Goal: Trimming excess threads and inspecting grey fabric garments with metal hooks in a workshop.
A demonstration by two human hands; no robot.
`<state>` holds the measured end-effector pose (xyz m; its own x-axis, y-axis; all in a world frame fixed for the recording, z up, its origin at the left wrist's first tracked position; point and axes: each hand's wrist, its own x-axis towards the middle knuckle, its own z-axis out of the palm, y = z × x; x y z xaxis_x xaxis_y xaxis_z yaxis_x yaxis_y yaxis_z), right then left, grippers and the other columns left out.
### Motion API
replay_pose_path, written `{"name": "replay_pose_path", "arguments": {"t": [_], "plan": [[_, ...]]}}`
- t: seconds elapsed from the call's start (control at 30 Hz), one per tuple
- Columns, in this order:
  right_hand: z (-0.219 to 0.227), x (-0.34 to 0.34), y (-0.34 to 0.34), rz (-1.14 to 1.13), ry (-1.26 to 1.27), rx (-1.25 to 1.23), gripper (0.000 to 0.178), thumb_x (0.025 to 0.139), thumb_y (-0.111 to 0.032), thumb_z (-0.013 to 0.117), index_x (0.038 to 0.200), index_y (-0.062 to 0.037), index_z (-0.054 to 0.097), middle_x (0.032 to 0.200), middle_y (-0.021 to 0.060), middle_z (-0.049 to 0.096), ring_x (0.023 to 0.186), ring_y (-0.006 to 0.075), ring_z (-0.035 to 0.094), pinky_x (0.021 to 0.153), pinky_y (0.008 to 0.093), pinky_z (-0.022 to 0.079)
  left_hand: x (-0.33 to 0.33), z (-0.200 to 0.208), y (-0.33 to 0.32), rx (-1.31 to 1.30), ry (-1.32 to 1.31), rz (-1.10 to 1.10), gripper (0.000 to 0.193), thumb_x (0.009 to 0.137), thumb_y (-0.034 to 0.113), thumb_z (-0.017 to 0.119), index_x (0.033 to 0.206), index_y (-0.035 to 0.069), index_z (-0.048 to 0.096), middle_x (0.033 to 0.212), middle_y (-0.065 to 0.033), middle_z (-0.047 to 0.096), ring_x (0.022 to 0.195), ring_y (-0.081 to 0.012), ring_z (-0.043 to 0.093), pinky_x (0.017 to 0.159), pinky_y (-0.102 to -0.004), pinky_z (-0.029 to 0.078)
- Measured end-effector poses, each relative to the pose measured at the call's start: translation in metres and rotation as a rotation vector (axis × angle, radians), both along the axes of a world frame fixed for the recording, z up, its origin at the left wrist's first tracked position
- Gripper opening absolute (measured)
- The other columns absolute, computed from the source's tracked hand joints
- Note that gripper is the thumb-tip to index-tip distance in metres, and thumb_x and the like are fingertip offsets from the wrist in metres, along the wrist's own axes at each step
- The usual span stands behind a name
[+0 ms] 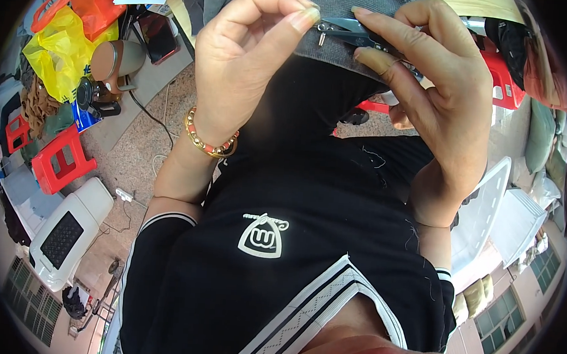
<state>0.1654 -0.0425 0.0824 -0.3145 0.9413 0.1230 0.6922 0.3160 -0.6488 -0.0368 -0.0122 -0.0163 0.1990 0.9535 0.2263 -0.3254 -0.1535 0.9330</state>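
My left hand [248, 56] is raised at the top middle, its thumb and index finger pressed together. What lies in that pinch is too small to make out, perhaps a thread end. My right hand [440, 70] is closed around small thread snips [352, 34], whose blades point left toward the left fingertips. A small metal piece like a zipper pull [321, 38] shows just below those fingertips. Behind it lies a dark grey ribbed garment [325, 54], draped over the table edge. The snips' handle is partly hidden by my right fingers.
To the left, a table [130, 108] bears a phone [156, 39], a beige and brown appliance [116, 62] and yellow [59, 50] and red plastic bags [91, 0]. A red stool [63, 159] and a white machine [72, 230] stand below. White plastic bins [484, 207] are at right.
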Motion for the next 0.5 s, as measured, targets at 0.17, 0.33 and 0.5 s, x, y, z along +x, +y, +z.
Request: {"name": "replay_pose_path", "arguments": {"t": [0.17,0.33,0.5], "plan": [[0.0079,-0.0101,0.0065,0.005,-0.232,0.289,0.026,0.071,-0.009,0.078,0.095,-0.0028,0.073,0.078,0.0054,0.056,0.060,0.0167,0.055,0.050,0.0284,0.043,0.0014,-0.0010,0.0000,0.014,-0.002,0.002,0.010,0.092,-0.003,0.058,0.100,-0.003,0.064,0.110,-0.0114,0.063,0.103,-0.0135,0.059,0.093,-0.0232,0.044],[0.0068,-0.0102,0.0078,0.018,-0.239,0.310,0.030,0.064,-0.005,0.081,0.093,-0.0018,0.073,0.077,0.0059,0.055,0.063,0.0182,0.056,0.053,0.0294,0.043,0.0003,-0.0020,0.0002,0.033,0.013,-0.001,0.010,0.091,-0.003,0.058,0.100,-0.003,0.064,0.110,-0.0114,0.063,0.104,-0.0140,0.058,0.094,-0.0245,0.044],[0.0017,-0.0036,0.0068,-0.008,-0.147,0.300,0.028,0.067,-0.005,0.081,0.094,-0.0012,0.073,0.077,0.0063,0.055,0.063,0.0169,0.056,0.053,0.0272,0.042,-0.0002,-0.0014,0.0001,0.023,0.009,0.070,0.010,0.092,-0.002,0.058,0.101,-0.003,0.063,0.112,-0.0119,0.063,0.100,-0.0132,0.058,0.092,-0.0237,0.044]]}}
